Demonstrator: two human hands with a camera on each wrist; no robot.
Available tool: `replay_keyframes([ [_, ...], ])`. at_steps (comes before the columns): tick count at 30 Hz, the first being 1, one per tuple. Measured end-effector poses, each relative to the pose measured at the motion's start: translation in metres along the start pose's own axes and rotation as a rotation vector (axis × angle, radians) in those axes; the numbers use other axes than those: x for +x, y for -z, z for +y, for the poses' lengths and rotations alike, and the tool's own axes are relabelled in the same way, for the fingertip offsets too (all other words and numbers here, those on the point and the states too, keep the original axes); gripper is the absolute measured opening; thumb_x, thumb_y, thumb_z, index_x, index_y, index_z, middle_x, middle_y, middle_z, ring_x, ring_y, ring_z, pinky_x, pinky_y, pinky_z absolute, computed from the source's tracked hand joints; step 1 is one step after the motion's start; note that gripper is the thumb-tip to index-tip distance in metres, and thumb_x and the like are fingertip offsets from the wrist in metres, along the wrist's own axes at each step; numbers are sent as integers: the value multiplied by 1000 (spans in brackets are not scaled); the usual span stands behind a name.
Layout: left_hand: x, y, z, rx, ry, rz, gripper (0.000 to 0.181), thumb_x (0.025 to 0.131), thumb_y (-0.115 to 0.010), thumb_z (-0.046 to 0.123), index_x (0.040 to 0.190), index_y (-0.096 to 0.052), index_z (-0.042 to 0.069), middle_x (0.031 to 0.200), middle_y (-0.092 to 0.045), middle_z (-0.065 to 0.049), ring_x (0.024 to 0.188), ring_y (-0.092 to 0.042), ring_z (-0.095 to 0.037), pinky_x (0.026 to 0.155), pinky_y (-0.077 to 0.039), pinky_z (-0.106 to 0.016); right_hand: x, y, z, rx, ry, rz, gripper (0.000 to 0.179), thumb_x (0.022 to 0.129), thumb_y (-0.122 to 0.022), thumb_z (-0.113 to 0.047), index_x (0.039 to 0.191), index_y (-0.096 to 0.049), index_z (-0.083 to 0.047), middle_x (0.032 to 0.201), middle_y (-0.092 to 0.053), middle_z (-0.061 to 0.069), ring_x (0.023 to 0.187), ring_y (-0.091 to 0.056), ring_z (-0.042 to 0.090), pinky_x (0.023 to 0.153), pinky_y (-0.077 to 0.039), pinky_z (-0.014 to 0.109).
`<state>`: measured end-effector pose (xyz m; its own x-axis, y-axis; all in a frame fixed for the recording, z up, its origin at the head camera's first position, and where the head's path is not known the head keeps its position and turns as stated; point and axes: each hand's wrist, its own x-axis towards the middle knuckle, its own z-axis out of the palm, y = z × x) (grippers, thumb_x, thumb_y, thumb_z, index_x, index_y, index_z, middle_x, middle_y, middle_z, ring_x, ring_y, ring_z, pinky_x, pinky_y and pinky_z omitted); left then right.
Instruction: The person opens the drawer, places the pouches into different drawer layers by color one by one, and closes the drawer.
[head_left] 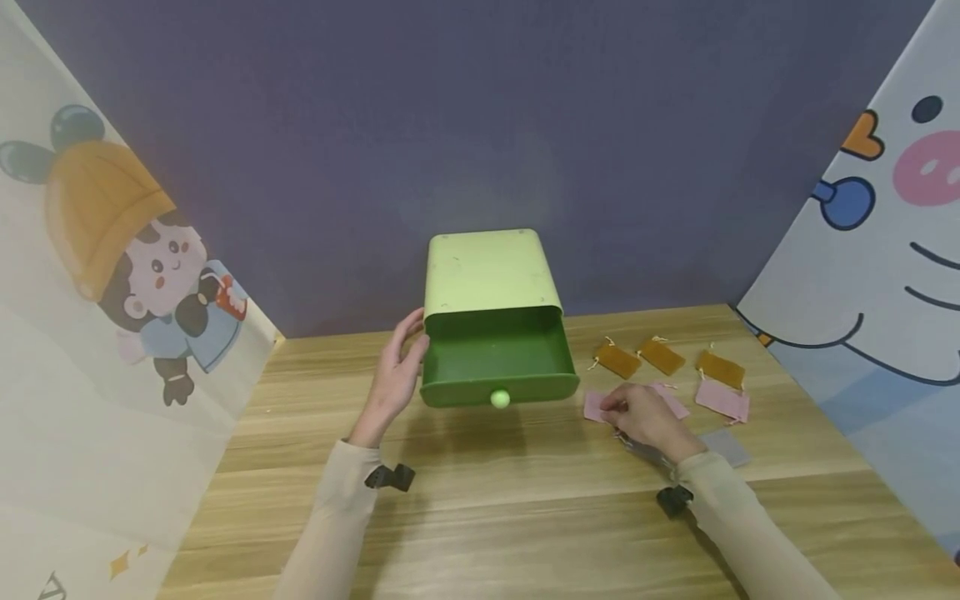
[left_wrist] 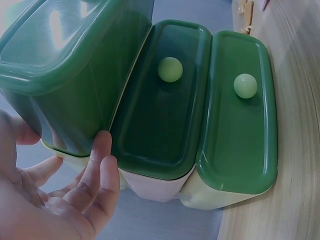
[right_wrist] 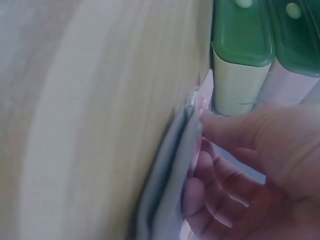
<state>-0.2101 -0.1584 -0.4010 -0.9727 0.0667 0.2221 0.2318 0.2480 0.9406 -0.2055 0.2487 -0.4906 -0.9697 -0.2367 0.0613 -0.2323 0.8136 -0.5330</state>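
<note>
A small drawer cabinet with a light yellow-green top (head_left: 487, 271) stands against the back wall. Its green top drawer (head_left: 498, 390), with a round knob (head_left: 500, 399), is pulled out and its bare green inside shows. My left hand (head_left: 396, 371) is at the left side of this drawer, fingers loosely bent with tips right at its wall. To the right, my right hand (head_left: 645, 418) pinches a small pink drawstring pouch (head_left: 595, 406) between thumb and fingers. Folded grey cloth (right_wrist: 167, 170) lies beside those fingers in the right wrist view.
Three mustard pouches (head_left: 618, 361) lie behind the right hand on the wooden table (head_left: 480, 533). More pink pouches (head_left: 722, 399) and a grey pouch (head_left: 725, 447) are at the right. Two closed drawers (left_wrist: 160, 115) sit below the pulled-out one. Printed panels flank the table.
</note>
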Motion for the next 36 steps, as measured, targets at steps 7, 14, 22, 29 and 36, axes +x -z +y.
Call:
replay_keyframes([
  [7,0,-1,0,-6,-2,2,55,114,-48,30,167,-36,20,166,-42,-18,135,-59,-46,103,-56,-56,-1,-1,3,-19,42,28,4,93,-79,-8,94,-82,-6,101,-79,13,87,-71,21,81,-61,45],
  [14,0,-1,-1,-9,-2,0,55,114,-48,29,167,-35,18,166,-41,-18,134,-60,-46,103,-55,-55,-2,-2,3,-18,53,34,4,94,-79,-8,96,-82,-7,96,-79,9,82,-69,15,77,-60,41],
  [22,0,0,-2,-5,9,-5,55,114,-47,31,167,-36,22,167,-40,-17,138,-57,-46,105,-54,-56,-3,-1,4,1,75,44,5,94,-79,-9,97,-82,-6,92,-81,6,80,-70,12,77,-61,40],
  [29,0,1,-1,-21,4,-11,55,115,-47,32,167,-35,22,167,-39,-17,135,-59,-45,104,-55,-56,-2,-3,7,84,96,25,6,96,-78,-7,98,-81,-2,84,-80,4,61,-70,5,64,-58,25],
  [36,0,2,-1,-18,8,-34,56,115,-46,32,168,-33,20,167,-38,-17,135,-60,-44,102,-56,-52,-2,-3,6,23,90,31,5,96,-78,-9,98,-81,-5,82,-78,-1,64,-66,1,71,-58,29],
])
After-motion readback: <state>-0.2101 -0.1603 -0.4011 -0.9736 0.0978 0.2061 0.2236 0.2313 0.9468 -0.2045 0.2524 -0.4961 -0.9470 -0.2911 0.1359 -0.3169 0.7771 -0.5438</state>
